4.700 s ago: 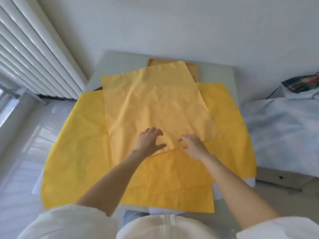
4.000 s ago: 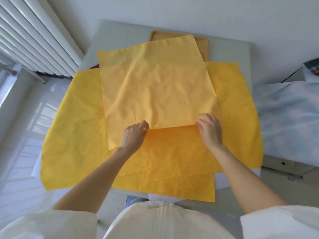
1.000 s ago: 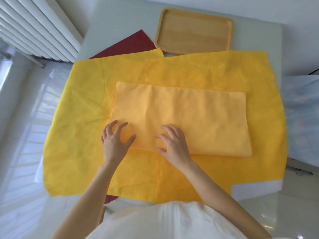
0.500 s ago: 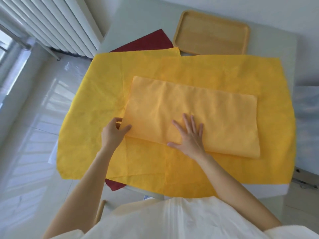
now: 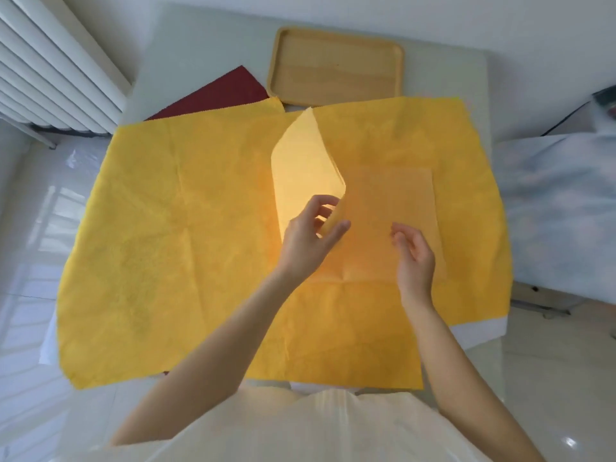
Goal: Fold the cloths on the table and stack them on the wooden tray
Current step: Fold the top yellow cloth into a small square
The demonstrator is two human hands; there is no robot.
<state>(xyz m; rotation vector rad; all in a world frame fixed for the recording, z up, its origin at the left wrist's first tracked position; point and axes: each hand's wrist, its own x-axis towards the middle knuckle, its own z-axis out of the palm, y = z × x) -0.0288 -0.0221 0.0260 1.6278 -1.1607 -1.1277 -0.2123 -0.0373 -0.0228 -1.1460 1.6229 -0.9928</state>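
The left hand (image 5: 308,235) pinches the folded cloth's (image 5: 390,208) lifted flap; the right hand (image 5: 415,258) hovers just over that cloth, fingers loosely curled, holding nothing. Beyond the cloth, the tray (image 5: 336,70) sits bare.

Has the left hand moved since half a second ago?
Yes. The left hand has lifted the cloth's left edge rightward, toward the wooden tray's side.

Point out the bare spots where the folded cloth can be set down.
The wooden tray holds nothing, so its floor is free. Bare table shows left of the tray, above the dark red cloth, and in a strip right of the tray. The middle is crowded: spread yellow cloths cover it, and the left hand holds the half-folded cloth there.
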